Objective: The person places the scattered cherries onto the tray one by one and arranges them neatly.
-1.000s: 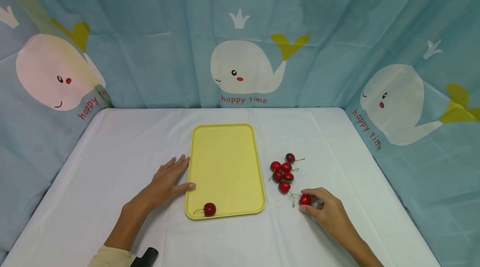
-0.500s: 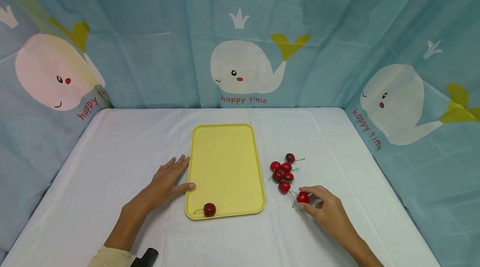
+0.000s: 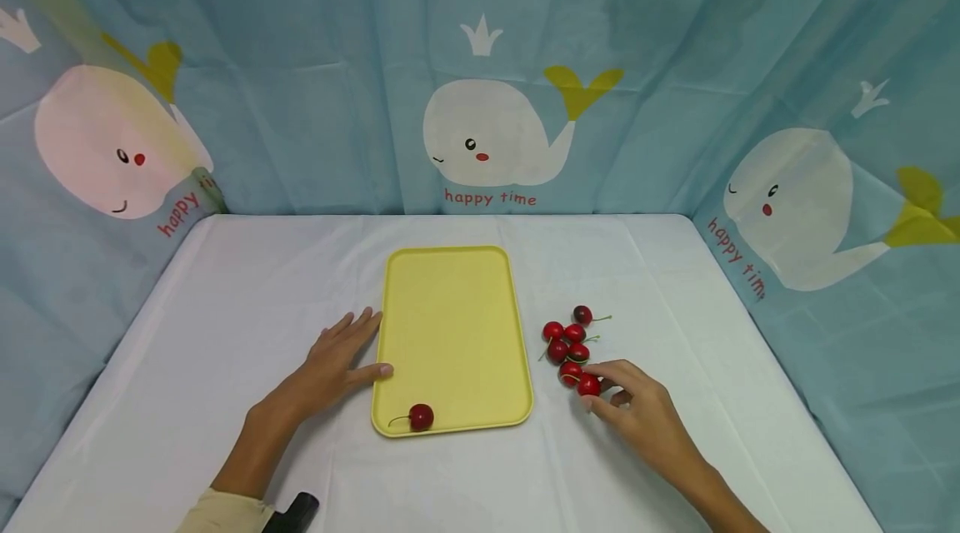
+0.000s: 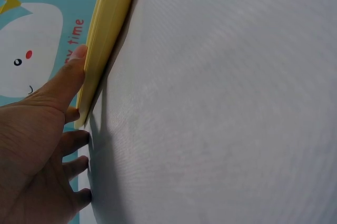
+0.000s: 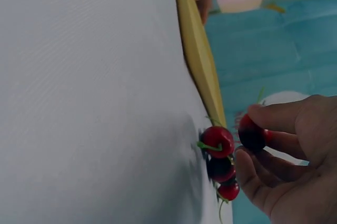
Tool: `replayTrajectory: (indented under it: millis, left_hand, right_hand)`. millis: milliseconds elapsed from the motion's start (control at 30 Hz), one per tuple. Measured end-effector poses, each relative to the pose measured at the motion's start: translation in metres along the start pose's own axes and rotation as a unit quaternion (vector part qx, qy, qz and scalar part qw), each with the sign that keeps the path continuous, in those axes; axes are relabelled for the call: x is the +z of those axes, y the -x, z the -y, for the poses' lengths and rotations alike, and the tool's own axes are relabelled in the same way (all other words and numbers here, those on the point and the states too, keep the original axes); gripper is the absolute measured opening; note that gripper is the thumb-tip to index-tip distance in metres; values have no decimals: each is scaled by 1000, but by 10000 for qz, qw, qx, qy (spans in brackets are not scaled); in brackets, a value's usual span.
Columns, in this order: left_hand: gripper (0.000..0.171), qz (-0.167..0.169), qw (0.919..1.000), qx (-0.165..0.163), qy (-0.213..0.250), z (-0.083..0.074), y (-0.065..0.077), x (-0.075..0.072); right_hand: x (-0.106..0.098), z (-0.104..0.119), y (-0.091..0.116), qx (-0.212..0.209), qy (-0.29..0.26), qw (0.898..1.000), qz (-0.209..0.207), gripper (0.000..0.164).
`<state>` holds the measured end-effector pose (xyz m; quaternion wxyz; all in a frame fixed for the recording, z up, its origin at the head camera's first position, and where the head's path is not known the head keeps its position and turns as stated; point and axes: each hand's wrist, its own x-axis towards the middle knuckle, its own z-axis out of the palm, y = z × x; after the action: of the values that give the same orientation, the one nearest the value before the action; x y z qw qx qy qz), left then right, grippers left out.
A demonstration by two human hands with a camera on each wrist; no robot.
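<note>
A yellow tray [image 3: 453, 325] lies on the white table, with one dark red cherry [image 3: 421, 417] near its front left corner. My left hand [image 3: 330, 371] rests at the tray's left side, fingers spread and straight, the thumb over the rim; the left wrist view shows that thumb [image 4: 71, 74] against the tray's edge. To the right of the tray, my right hand [image 3: 637, 412] pinches a cherry [image 3: 588, 385] between thumb and fingers. In the right wrist view this held cherry [image 5: 251, 132] appears above the table, beside the loose cherries [image 5: 218, 140].
Several cherries with green stems [image 3: 557, 351] lie in a cluster right of the tray, one [image 3: 582, 315] a little apart at the back. A white cloth [image 3: 262, 283] covers the table. Blue curtains [image 3: 360, 100] with whale prints stand around the back and sides.
My right hand has moved left and slightly away from me with the pinched cherry, up to the front of the cluster. The left hand and tray stay in place.
</note>
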<state>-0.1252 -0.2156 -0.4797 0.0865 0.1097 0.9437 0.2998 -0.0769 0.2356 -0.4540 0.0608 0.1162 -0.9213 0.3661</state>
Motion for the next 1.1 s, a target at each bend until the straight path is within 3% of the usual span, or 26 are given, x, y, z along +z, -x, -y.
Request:
replayTrajectory:
  millis: [733, 1100]
  left_hand:
    - [95, -5, 10000, 46, 73, -7, 1, -1]
    - [95, -15, 10000, 46, 71, -2, 1, 1]
  right_hand:
    - [18, 22, -17, -547, -743, 9951, 357, 42]
    - [32, 31, -24, -510, -962, 9919, 657, 37]
